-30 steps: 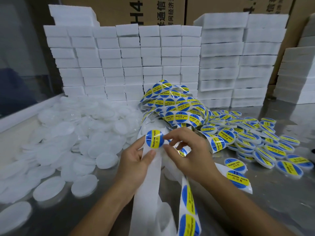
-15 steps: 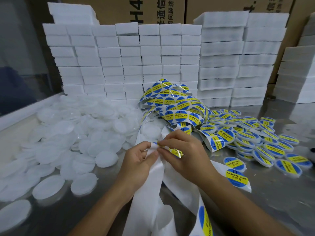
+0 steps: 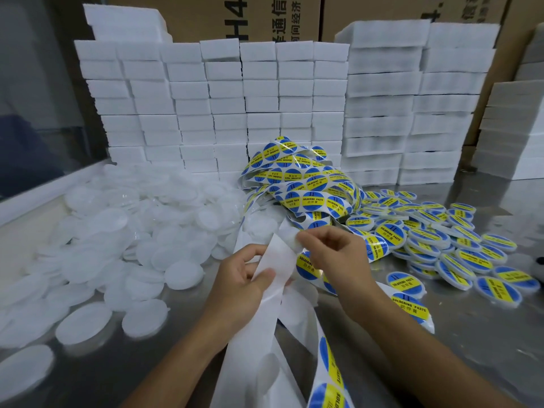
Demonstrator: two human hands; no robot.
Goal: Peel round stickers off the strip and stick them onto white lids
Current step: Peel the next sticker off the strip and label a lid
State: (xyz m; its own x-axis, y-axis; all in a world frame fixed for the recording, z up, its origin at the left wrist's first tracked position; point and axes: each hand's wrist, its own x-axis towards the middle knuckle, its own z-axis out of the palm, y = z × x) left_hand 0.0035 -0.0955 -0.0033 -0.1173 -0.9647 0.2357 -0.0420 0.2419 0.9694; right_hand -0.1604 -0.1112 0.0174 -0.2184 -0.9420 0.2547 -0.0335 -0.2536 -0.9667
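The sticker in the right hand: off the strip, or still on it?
Cannot tell: right hand pinches something pale above the white backing strip; its near edge is hidden.

Both my bare forearms reach in from the lower edge and meet at the middle. My left hand [image 3: 240, 279] is palm-turned inward, thumb and curled fingers pinching something flat. My right hand [image 3: 338, 254] sits just beside it and slightly higher, fingers bent, thumb and forefinger tips nipped together at its upper left.
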